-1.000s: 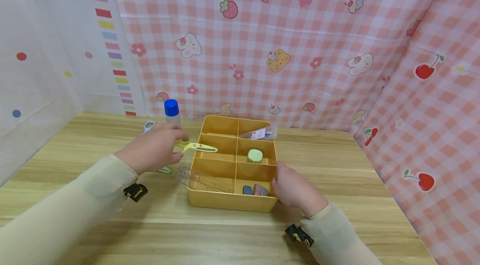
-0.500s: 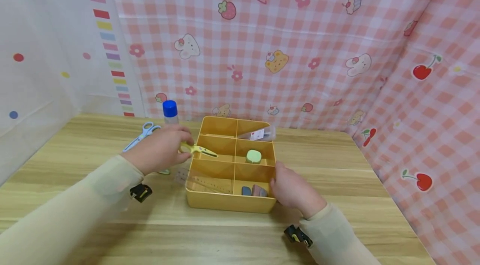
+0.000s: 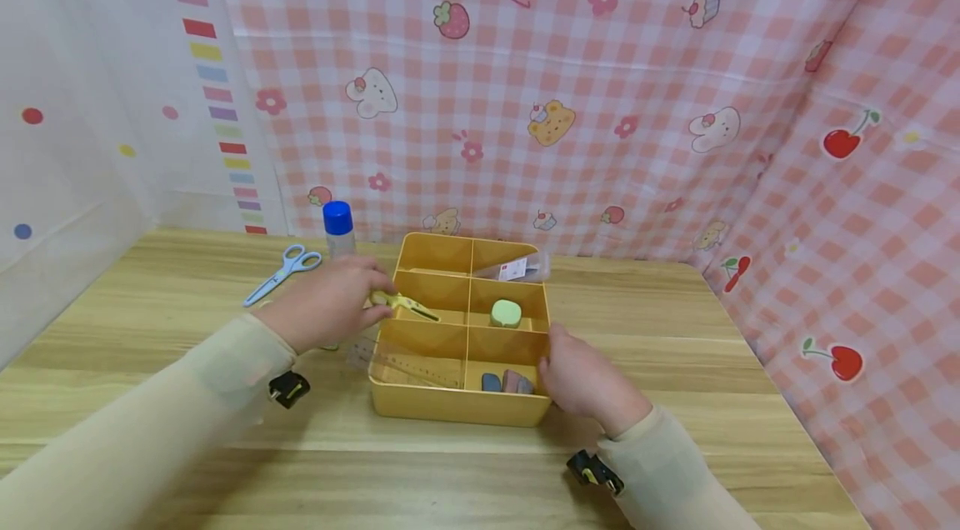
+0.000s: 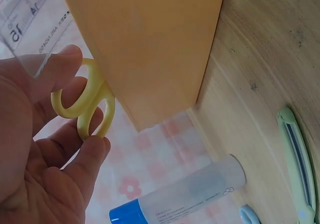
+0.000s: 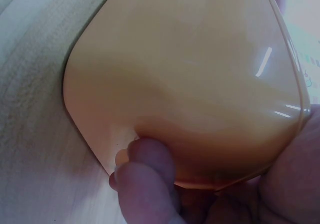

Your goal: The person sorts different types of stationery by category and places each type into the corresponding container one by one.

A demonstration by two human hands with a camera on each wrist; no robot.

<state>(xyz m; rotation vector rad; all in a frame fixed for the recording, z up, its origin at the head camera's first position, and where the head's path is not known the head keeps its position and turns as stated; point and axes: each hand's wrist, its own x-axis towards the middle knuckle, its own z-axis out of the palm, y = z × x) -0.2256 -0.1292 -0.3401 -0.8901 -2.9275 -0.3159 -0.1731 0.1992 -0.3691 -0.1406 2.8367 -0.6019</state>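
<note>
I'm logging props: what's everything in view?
table: 1, wood-toned, beneath
organizer box: 1, yellow, centre
yellow scissors: 1, yellow, over middle-left compartment
blue scissors: 1, blue, table's left
bottle: 1, clear, blue-capped, box's rear left
ruler: 1, clear, front-left compartment's edge
block: 1, pale green, middle-right compartment
small blocks: 2+, blue-grey and pink, front-right compartment
packet: 1, clear, back-right compartment
tool: 1, green, on table
backdrop: 1, pink and white, around
wrist devices: 2, black, sleeves
left hand: 1, cream-sleeved, holding yellow scissors
right hand: 1, cream-sleeved, box's right side
</note>
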